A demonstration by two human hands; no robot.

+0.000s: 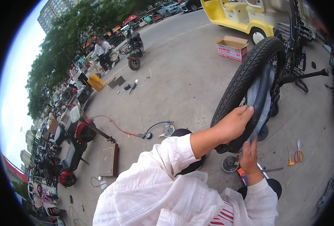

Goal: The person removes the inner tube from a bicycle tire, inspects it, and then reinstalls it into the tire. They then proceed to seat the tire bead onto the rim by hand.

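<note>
A bicycle wheel with a knobbly black tyre [236, 84] stands upright on the right. Along its inner side runs a black inner tube [264, 90], with a pale grey flat strip [253, 94] beside it. My left hand [234, 122] reaches across the tyre and is closed on the tube, thumb on top. Lower down, my right hand [249, 156] pinches the grey strip near its lower end, thumb and fingertips together. The palm side of my left hand is hidden.
Orange-handled scissors [298, 153] and a yellow-handled tool [290, 160] lie to the right. Near my knees are a round metal part [230, 164] and an orange-blue tool [242, 175]. An open carton [233, 49], a brown box [109, 160] and parked scooters [78, 132] stand around.
</note>
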